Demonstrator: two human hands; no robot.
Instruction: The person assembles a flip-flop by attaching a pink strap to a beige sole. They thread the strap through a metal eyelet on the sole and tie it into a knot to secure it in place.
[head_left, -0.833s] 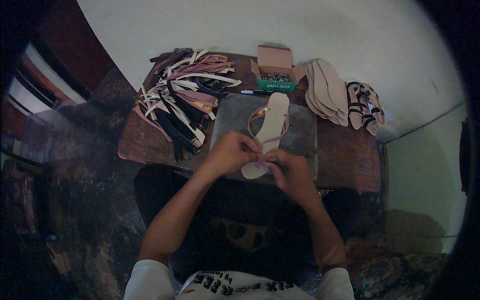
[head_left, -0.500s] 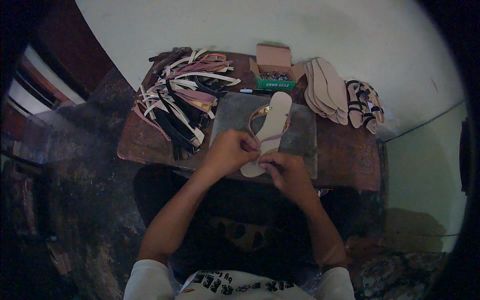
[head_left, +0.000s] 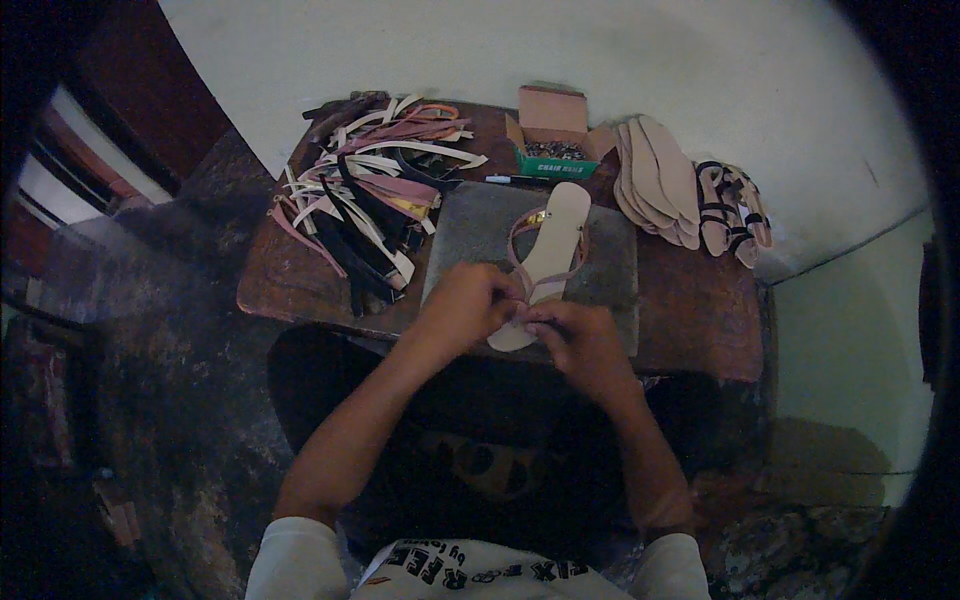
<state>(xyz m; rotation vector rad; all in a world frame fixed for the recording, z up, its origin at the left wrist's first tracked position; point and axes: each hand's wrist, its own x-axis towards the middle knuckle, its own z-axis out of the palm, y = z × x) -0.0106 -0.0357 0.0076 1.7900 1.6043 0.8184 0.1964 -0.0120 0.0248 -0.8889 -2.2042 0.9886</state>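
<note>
Fingers [head_left: 508, 287] of left hand [head_left: 462, 308] and right hand [head_left: 583, 345] in tight pinch on pink strap [head_left: 555, 279], white lettering [head_left: 560, 168] on green box [head_left: 528, 164].

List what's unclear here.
Head view:
Near end of the pink strap: hidden by the left hand and right hand.
Lower part of the sandal: partly covered by both hands.
Single pieces in the green box: too small to tell apart.
Bottom of the strap pile: buried under upper straps.

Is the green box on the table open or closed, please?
Open: the box has its lid raised, and small pieces show inside.
</note>
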